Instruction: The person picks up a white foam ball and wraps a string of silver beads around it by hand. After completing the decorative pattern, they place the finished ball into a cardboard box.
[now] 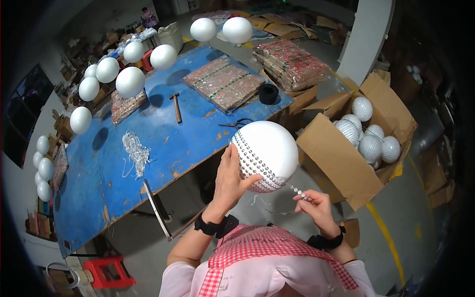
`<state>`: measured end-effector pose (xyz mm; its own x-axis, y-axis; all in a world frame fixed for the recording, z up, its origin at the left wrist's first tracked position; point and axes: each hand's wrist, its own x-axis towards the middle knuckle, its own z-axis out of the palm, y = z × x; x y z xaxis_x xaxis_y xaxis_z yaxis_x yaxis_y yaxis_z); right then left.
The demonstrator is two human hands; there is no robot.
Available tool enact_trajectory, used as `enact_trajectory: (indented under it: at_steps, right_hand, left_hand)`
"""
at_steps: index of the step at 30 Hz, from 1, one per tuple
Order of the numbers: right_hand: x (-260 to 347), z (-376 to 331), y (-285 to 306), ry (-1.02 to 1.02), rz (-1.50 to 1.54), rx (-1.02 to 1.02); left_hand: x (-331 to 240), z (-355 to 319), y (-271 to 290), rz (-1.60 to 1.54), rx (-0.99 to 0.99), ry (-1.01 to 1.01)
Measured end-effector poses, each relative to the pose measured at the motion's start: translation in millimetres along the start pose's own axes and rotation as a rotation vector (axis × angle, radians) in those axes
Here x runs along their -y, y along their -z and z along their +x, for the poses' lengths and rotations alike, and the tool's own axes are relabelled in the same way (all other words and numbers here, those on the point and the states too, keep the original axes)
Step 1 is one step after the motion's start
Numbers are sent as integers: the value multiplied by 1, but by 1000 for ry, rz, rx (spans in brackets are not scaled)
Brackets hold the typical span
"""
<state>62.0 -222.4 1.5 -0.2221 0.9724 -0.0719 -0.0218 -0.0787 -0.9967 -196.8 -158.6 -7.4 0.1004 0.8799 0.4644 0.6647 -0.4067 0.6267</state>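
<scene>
A large white ball (273, 143) is in front of me, its lower left side wrapped in rows of silver beads. My left hand (230, 178) grips it from the left, thumb across the beaded rows and fingers along the far side. To the lower right, my right hand (316, 208) is closed in a pinch on a silver bead string (297, 190). That string runs up to the ball's lower edge, and a loose thin end dangles below. A tangled heap of silver bead strings (136, 153) lies on the blue table (163, 131).
Around the table's far and left edges stand several plain white balls (130, 82). On its top are a hammer (176, 108), scissors (237, 123), a black tape roll (268, 93) and a wrapped pack (222, 83). An open carton (341, 163) at right holds several beaded balls. A red stool (109, 272) stands lower left.
</scene>
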Motion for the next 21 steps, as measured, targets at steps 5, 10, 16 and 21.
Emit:
enact_trajectory:
  at_steps: [5,10,16,21]
  right_hand:
    - [-2,-5,7,198,-219,-149]
    - [-24,5,8,290,-241,-238]
    - [-37,13,9,303,-324,-294]
    - [-48,23,11,54,-896,-26]
  left_hand:
    - [3,-3,-10,27,-49,13]
    - [2,-4,-8,-3,-87,43]
    - [-1,-3,-8,-169,-68,195]
    - [-8,-5,-8,-73,-143,152]
